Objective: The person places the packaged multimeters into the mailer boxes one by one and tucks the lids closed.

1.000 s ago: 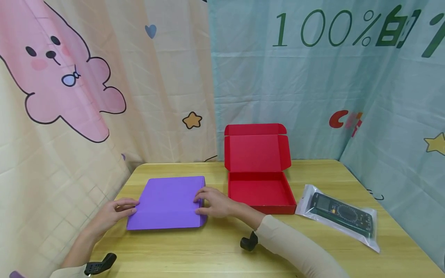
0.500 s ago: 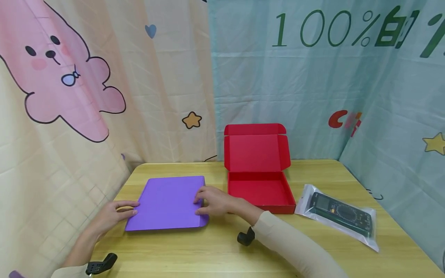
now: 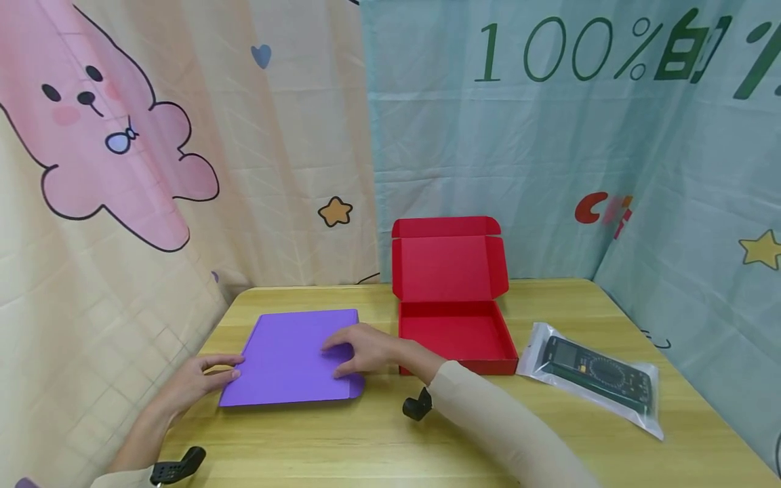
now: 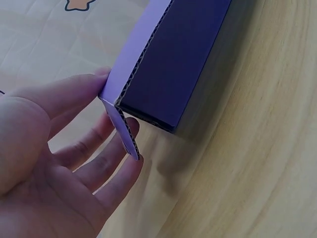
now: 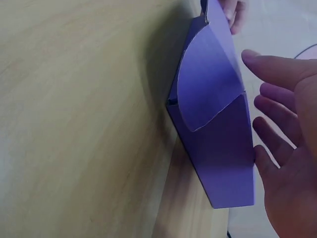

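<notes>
A purple cardboard box (image 3: 287, 352) lies on the left part of the table, its lid down and the lid's front panel sticking out level toward me. My left hand (image 3: 194, 384) is at its left front edge; in the left wrist view a small side flap (image 4: 123, 130) sits between the thumb and the fingers. Over the lid's right side hovers my right hand (image 3: 366, 349), fingers spread and holding nothing. The right wrist view shows a rounded flap (image 5: 208, 79) hanging outside the box's side wall (image 5: 223, 163), with the right thumb apart from it.
An open red box (image 3: 454, 332) stands at the back middle, its lid upright. A multimeter (image 3: 598, 373) in a clear plastic bag lies on the right of the wooden table (image 3: 342, 447). Printed curtains (image 3: 293, 163) hang behind and at both sides.
The lid's front panel has lifted from sloping down to nearly level. My right hand has moved off the right edge, left over the lid. My left hand has barely moved.
</notes>
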A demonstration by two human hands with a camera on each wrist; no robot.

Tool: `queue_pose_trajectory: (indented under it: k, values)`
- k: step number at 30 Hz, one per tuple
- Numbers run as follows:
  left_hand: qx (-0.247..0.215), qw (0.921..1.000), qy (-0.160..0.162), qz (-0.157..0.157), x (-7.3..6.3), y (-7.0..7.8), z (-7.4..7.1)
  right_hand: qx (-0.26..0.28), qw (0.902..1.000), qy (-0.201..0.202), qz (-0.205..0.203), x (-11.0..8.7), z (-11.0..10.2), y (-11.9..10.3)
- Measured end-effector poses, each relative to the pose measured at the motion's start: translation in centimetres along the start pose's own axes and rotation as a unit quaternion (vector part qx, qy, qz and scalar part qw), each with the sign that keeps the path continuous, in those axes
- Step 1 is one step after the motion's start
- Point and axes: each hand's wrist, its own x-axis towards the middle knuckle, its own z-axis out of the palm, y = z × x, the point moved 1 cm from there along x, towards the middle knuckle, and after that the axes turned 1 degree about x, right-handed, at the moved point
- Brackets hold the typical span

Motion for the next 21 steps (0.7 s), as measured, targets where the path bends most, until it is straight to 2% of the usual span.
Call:
queue_pose_trajectory:
  k: [4,9,12,16,21]
  values:
    - [-0.008,1.0,0.003,0.004,0.0,-0.3,0.1,0.039,0.9992,-0.01,0.006,0.3,0.2,0.4]
    - [-0.026,0.9993,0.01,0.025,0.0,-0.6,0.4,0.058,0.9976,-0.038,0.004,0.5,0.1,0.8]
    - [-0.018,0.9988,0.016,0.043,0.0,-0.4,0.4,0.063,0.9968,-0.049,0.01,0.7,-0.3,0.9]
    - [0.031,0.9981,0.033,0.043,-0.2,-0.2,0.5,0.064,0.996,-0.061,0.015,0.8,-0.5,0.8]
    - [0.107,0.9918,0.069,0.009,-1.1,0.2,0.6,0.071,0.9948,-0.071,0.021,0.9,-0.4,0.8]
